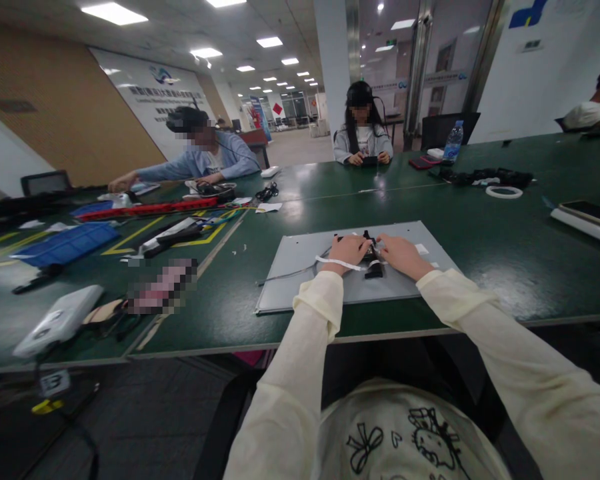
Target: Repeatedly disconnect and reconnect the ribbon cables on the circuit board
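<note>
Centrally, black device (pixel 373 255), between the fingers (pixel 387 245)

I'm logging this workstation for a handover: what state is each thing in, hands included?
Left hand: fingers bent, at the black part
Right hand: fingers bent, at the same part
Black part: partly hidden by the hands
Gray board: lying flat
Water bottle: upright
White ring: lying flat
Blue tray: open side up
Ceiling lights: lit
</note>
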Action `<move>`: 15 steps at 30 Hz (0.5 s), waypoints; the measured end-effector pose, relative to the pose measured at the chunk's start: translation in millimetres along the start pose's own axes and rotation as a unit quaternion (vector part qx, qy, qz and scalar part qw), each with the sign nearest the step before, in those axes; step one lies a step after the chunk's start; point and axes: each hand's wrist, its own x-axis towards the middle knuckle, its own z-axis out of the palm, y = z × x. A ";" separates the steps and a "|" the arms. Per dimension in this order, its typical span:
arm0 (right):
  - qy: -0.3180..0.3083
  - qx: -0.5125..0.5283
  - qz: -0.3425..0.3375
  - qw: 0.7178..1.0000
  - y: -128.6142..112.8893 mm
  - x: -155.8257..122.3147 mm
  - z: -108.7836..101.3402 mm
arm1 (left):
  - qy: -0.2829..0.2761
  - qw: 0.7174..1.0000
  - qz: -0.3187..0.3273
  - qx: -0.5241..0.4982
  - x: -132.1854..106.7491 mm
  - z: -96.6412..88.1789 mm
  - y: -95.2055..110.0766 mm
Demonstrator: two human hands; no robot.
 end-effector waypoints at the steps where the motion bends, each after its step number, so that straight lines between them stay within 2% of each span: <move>1: 0.003 0.001 -0.002 1.000 0.4 0.0 0.3 | -0.002 1.000 0.001 0.001 -0.1 -0.2 -0.2; 5: 0.037 0.038 -0.005 0.999 1.5 1.2 0.2 | -0.015 1.000 0.005 0.001 -2.1 -1.0 -0.3; 8: 0.081 0.117 -0.024 0.990 -2.3 2.4 -3.2 | -0.009 1.000 0.016 0.008 -5.1 -1.3 0.2; 11: 0.103 0.197 -0.077 0.972 -11.1 0.7 -7.8 | -0.004 1.000 0.023 0.012 -7.1 -1.4 0.8; 15: 0.082 0.231 -0.155 0.957 -22.6 -7.2 -11.7 | -0.003 1.000 0.005 0.013 -5.8 -0.8 -0.1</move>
